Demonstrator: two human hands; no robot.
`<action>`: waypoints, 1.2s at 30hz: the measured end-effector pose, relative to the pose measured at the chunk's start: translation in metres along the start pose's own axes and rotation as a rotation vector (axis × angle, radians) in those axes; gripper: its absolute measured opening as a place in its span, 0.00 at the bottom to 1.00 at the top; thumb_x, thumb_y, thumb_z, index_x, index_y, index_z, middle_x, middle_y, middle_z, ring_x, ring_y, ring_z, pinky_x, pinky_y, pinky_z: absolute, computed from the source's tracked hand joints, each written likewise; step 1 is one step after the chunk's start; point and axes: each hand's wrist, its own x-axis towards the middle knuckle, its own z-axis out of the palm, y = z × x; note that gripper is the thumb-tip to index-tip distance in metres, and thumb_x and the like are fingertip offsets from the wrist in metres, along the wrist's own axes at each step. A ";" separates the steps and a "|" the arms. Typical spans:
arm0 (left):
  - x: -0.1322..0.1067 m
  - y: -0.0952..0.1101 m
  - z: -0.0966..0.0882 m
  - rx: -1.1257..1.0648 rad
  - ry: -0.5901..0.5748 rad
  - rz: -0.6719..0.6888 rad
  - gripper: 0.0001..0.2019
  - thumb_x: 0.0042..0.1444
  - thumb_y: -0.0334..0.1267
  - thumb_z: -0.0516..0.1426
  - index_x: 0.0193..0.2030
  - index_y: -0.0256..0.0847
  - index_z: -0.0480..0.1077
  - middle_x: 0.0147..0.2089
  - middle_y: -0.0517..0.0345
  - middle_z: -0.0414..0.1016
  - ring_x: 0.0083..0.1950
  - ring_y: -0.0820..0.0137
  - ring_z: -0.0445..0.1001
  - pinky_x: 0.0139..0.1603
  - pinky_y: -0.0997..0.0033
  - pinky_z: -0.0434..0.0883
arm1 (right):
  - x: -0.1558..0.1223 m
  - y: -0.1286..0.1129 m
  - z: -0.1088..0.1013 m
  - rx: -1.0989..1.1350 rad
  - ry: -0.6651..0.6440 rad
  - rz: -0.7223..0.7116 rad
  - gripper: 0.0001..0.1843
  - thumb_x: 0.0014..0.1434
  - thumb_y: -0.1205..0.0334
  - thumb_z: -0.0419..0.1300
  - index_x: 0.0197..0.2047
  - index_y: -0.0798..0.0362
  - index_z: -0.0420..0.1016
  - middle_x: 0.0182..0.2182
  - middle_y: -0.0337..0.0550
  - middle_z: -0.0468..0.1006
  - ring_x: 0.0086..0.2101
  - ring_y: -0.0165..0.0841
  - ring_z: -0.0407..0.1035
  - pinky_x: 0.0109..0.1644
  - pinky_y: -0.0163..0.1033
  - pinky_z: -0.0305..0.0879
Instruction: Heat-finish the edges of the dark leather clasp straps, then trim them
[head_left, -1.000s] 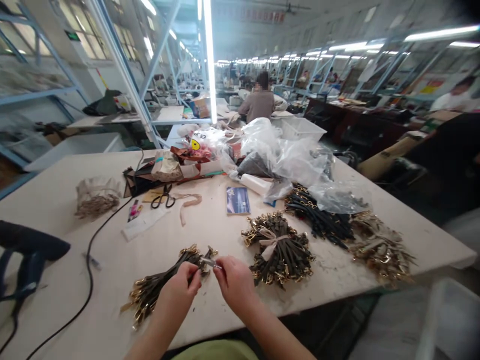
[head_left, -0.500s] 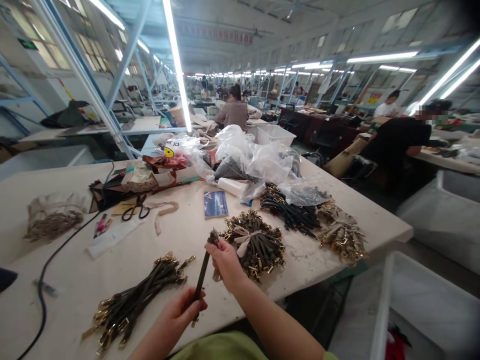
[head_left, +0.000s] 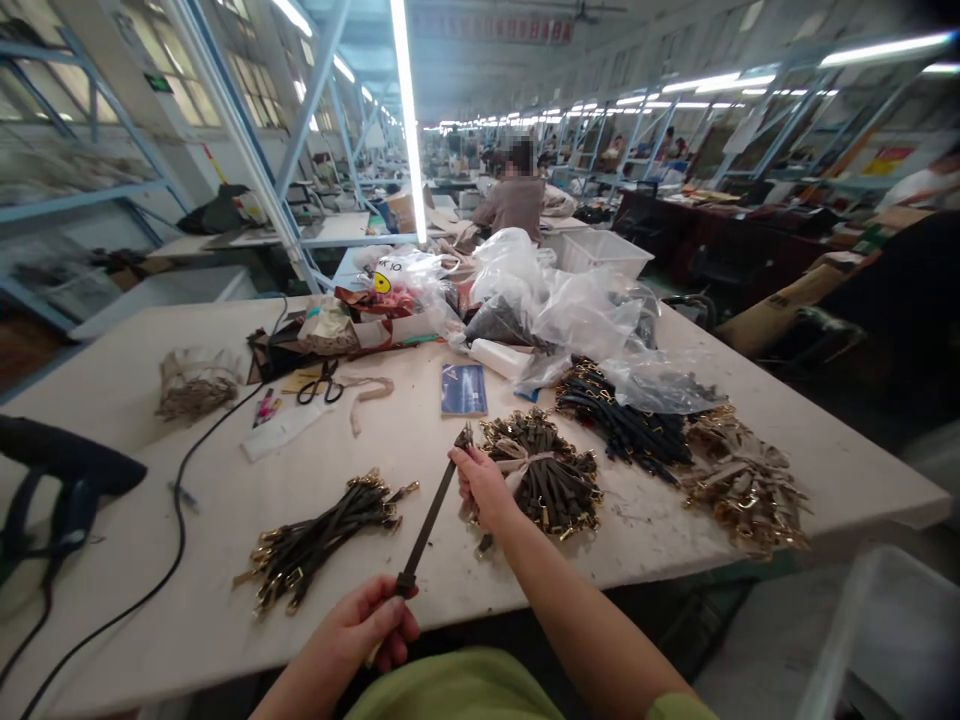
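A narrow dark olive strap (head_left: pixel 433 520) stretches at a slant between my two hands, above the table's near edge. My left hand (head_left: pixel 379 622) is closed around its lower end, by a small keeper. At the upper end, my right hand (head_left: pixel 486 487) pinches the strap; its tip sticks out past the fingers. Just right of that hand lies a bundle of similar straps (head_left: pixel 559 490) with gold clasps, tied by a pale cloth strip (head_left: pixel 517 462). A looser pile of olive straps (head_left: pixel 322 540) with gold hardware rests to the left of my hands.
Navy straps (head_left: pixel 619 420) and beige straps (head_left: pixel 742 490) lie at the right. Behind are a blue booklet (head_left: pixel 463 390), black scissors (head_left: pixel 320 386) and plastic bags (head_left: pixel 577 315). A black cord (head_left: pixel 180 520) and a dark handled tool (head_left: pixel 71 465) occupy the left. A person (head_left: pixel 514 200) sits beyond the table.
My hands have drawn farther apart, leaving a longer stretch of strap between them. The view has turned right, bringing the dark tool in at the left.
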 end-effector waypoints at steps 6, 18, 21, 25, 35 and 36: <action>0.003 0.013 0.006 -0.089 0.189 0.104 0.18 0.47 0.41 0.56 0.44 0.36 0.64 0.31 0.59 0.70 0.25 0.79 0.63 0.24 0.79 0.58 | -0.029 0.032 0.014 -0.245 -0.180 0.136 0.21 0.45 0.42 0.56 0.32 0.52 0.62 0.14 0.25 0.52 0.14 0.19 0.44 0.16 0.27 0.39; -0.001 -0.015 0.000 -0.218 0.204 0.063 0.15 0.45 0.37 0.56 0.40 0.34 0.63 0.37 0.51 0.72 0.34 0.72 0.71 0.29 0.75 0.64 | -0.097 0.051 -0.017 -0.840 -0.191 -0.293 0.18 0.54 0.50 0.51 0.42 0.53 0.66 0.33 0.44 0.73 0.33 0.32 0.67 0.37 0.36 0.64; -0.002 -0.012 0.004 -0.213 0.204 0.083 0.14 0.45 0.37 0.56 0.39 0.34 0.64 0.36 0.51 0.72 0.35 0.71 0.72 0.30 0.75 0.65 | -0.107 0.053 -0.016 -1.012 -0.235 -0.387 0.16 0.55 0.52 0.49 0.43 0.52 0.67 0.34 0.45 0.74 0.34 0.34 0.68 0.37 0.37 0.64; -0.002 -0.010 0.008 -0.192 0.207 0.134 0.13 0.45 0.37 0.56 0.38 0.34 0.64 0.36 0.52 0.71 0.34 0.71 0.71 0.29 0.75 0.65 | -0.109 0.051 -0.013 -1.146 -0.248 -0.507 0.15 0.57 0.55 0.48 0.42 0.52 0.68 0.33 0.46 0.75 0.32 0.33 0.69 0.35 0.37 0.64; -0.008 -0.013 0.001 -0.116 0.250 0.208 0.15 0.47 0.39 0.56 0.41 0.35 0.67 0.34 0.55 0.69 0.32 0.73 0.69 0.30 0.75 0.66 | -0.100 0.056 -0.007 -0.832 -0.190 -0.340 0.17 0.53 0.49 0.51 0.39 0.53 0.67 0.29 0.43 0.72 0.30 0.32 0.65 0.33 0.36 0.61; -0.010 -0.012 0.001 -0.129 0.241 0.193 0.16 0.46 0.39 0.57 0.42 0.34 0.67 0.32 0.56 0.68 0.31 0.74 0.69 0.29 0.75 0.66 | -0.098 0.058 -0.005 -0.735 -0.170 -0.250 0.19 0.51 0.47 0.53 0.39 0.53 0.67 0.27 0.41 0.71 0.27 0.30 0.64 0.30 0.35 0.61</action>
